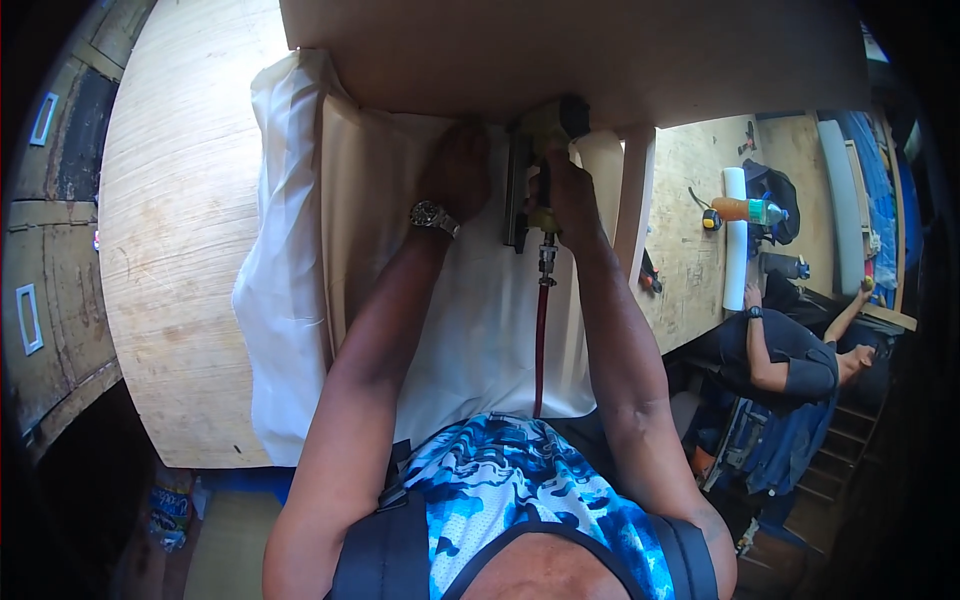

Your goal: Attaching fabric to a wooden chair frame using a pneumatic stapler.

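Note:
My right hand (568,195) is closed around the handle of a pneumatic staple gun (518,185), its nose at the underside edge of an upright brown board (560,50). A red air hose (542,340) hangs from the gun toward my body. Just left of it, in shadow, my left hand (455,175), a watch on its wrist, rests open with fingers on white fabric (480,320) at the board's base. The fabric lines a wooden frame, with a crumpled edge along the left; the exact spot under my fingertips is dim.
Plywood worktops (180,250) flank me. The right one (680,260) holds a white roll (735,285), tape measure (712,219), bottle (765,212) and black bag (782,180). A co-worker in dark clothing (800,355) bends over things at the right. Worn cabinet doors (55,260) line the far left.

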The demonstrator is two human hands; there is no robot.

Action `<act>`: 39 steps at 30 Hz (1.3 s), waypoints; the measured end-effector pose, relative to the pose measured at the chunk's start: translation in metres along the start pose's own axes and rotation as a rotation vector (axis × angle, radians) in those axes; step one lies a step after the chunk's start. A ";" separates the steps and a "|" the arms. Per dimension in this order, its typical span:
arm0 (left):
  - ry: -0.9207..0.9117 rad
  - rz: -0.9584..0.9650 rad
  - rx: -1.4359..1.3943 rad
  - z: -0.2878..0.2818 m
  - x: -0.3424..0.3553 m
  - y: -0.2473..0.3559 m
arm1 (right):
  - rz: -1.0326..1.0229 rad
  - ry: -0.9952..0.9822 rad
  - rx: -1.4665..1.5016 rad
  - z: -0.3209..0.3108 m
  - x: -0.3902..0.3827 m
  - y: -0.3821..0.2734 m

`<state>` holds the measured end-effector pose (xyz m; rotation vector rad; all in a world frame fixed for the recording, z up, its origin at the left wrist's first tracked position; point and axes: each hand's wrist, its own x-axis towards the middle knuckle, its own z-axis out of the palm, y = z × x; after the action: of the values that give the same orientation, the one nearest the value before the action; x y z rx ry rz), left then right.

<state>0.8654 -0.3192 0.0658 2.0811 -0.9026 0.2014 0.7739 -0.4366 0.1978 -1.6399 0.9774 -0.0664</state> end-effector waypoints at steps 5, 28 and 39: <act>0.045 -0.009 -0.024 -0.001 0.000 -0.001 | -0.026 0.007 -0.072 -0.002 0.002 0.001; -0.057 0.052 0.074 -0.005 -0.006 -0.007 | -0.007 -0.108 0.041 -0.026 -0.054 0.008; -0.032 -0.191 0.348 -0.059 -0.020 -0.007 | -0.073 -0.187 0.074 -0.027 -0.076 -0.018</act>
<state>0.8659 -0.2612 0.0901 2.4835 -0.7194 0.2371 0.7199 -0.4112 0.2555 -1.5830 0.7647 0.0021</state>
